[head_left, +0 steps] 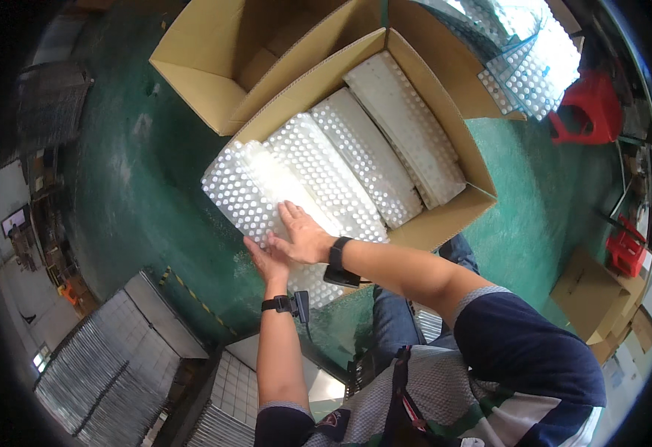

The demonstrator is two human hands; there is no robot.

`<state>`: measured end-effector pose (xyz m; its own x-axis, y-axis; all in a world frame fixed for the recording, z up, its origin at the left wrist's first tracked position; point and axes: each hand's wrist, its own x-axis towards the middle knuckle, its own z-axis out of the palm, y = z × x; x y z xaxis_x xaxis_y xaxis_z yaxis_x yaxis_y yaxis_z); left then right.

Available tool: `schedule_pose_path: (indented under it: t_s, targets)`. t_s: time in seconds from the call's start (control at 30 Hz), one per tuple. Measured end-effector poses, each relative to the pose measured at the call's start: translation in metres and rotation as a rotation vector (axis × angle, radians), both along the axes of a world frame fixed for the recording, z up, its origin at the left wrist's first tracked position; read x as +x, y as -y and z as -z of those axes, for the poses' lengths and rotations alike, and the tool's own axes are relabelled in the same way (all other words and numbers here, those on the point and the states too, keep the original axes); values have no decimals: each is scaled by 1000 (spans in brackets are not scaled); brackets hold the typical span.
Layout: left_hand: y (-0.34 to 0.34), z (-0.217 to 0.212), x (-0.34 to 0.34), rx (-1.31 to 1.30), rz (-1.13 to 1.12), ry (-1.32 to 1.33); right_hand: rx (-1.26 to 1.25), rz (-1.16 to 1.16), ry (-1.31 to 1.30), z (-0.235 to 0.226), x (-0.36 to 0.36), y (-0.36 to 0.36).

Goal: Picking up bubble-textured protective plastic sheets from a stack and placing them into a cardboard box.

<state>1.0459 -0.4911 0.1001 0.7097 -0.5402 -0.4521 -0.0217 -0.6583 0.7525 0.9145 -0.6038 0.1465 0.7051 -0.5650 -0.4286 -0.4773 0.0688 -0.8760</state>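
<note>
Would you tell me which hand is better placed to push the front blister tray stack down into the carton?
Probably right: the right hand lies flat on the tray stack; the left hand only touches its near edge.

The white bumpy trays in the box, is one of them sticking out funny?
Yes. The nearest white tray juts past the cardboard box at its open near-left side, while the others sit inside in a leaning row. Both hands, left and right, rest on it.
</note>
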Motion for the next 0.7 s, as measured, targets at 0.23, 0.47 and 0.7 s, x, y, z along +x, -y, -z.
schedule_pose_path:
  t_s: [0.23,0.47,0.7]
  targets:
    - [18,-44,-27,274,98,299,150,-32,-310,35,-86,-1]
    - [17,-71,-57,439,340,624,90,-8,-320,1,-207,1]
    - [-10,-102,-121,385,725,708,18,50,-381,-47,-312,-7]
